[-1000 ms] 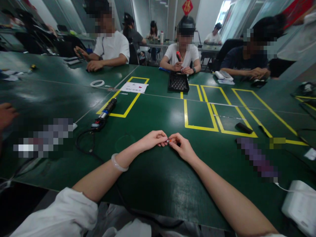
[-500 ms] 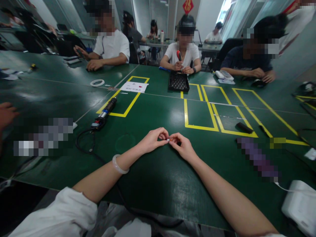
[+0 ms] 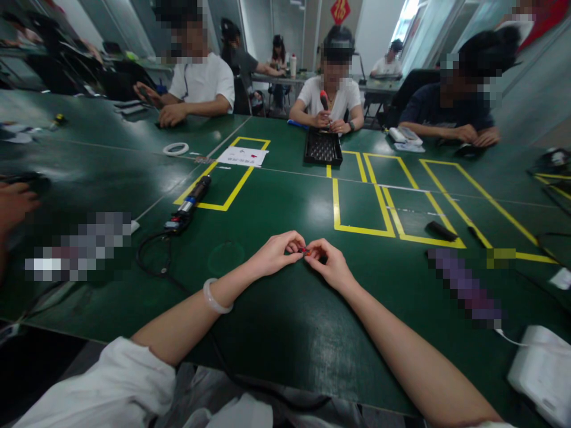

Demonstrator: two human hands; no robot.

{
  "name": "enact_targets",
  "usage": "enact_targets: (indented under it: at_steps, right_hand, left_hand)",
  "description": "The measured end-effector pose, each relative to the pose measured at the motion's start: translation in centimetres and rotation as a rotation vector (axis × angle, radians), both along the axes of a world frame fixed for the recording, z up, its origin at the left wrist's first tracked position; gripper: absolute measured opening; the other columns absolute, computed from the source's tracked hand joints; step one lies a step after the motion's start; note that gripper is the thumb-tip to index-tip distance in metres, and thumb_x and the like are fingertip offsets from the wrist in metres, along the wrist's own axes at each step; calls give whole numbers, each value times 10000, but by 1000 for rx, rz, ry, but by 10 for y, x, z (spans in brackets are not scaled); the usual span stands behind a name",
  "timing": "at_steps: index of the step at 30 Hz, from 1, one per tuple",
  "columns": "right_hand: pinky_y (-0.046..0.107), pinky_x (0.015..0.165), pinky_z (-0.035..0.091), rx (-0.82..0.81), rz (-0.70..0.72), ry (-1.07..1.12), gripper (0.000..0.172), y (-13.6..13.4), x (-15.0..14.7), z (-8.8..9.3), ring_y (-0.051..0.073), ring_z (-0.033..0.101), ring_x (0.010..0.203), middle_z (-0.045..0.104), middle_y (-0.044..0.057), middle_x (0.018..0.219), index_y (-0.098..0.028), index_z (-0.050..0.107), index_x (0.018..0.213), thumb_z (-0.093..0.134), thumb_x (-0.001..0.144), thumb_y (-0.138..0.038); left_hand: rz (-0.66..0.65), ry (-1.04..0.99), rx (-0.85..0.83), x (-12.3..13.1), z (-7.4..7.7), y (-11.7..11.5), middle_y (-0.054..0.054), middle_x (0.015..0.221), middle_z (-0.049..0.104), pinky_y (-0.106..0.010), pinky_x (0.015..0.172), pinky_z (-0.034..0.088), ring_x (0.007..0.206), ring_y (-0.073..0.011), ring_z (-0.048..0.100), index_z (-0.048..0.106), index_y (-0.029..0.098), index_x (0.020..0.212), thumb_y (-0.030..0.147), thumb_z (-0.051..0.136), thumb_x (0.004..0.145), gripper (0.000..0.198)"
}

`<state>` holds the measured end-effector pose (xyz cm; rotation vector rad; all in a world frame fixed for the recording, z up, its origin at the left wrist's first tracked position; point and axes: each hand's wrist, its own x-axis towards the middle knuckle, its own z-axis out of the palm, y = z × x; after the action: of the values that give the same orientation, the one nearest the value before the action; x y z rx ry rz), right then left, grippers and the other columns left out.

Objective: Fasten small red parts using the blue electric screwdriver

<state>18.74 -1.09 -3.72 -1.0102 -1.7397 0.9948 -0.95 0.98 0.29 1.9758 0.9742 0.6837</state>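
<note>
Fingertips of my left hand and my right hand meet above the green table. Pinched between them is a small red part with some dark on it. Most of it is covered by the fingers, and its kind is too small to make out. A pale bangle circles my left wrist. To the left of my hands lies a dark cylindrical tool with a silver band, joined to a black cable.
Yellow tape outlines mark the table. A printed sheet, a tape roll and a black tray lie farther back. A white box is near right. People sit across the table; a co-worker's hand is at left.
The small part has turned between my fingertips: a whitish face showed before, red shows now. My arms have stayed in place. The co-worker's hand at left has shifted slightly.
</note>
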Motion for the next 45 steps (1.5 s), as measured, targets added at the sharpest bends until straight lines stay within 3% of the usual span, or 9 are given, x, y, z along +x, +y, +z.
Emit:
enact_targets:
  at_steps: [4,17,27,34,45]
  right_hand:
    - [295,677,488,13,10,5,228,1,0,-2,147,589,702,613,2,806,-216,550,1007,653,805,-236]
    - [295,708,480,50,16,-68,189,-1,0,0,146,586,731,608,2,816,-212,563,981,649,814,-231]
    - [290,689,494,-120,24,72,192,0,1,-3,156,617,740,648,19,820,-204,569,975,605,879,-367]
    - [287,680,478,-9,8,36,131,0,1,0,149,589,721,625,12,833,-214,560,942,616,853,-292]
    - [282,712,465,69,-28,-34,129,0,1,1,150,586,757,615,16,854,-207,569,950,629,838,-231]
  left_hand:
    - [9,-8,-2,0,1,-1,-30,899,647,-265,774,481,817,-133,617,606,159,977,230,605,827,166]
    - [42,-23,-80,1,3,-1,-34,881,664,-267,774,484,820,-143,635,604,151,960,281,596,849,171]
    - [11,-90,36,2,-1,-1,-54,972,620,-301,874,499,917,-150,617,614,156,945,223,598,842,124]
    - [-3,-70,-6,1,-3,-2,-60,1007,639,-307,858,503,909,-152,627,586,159,1063,266,649,824,269]
    - [-15,-47,-22,1,-1,-2,-43,974,648,-285,863,491,915,-150,633,589,161,1001,289,596,864,187]
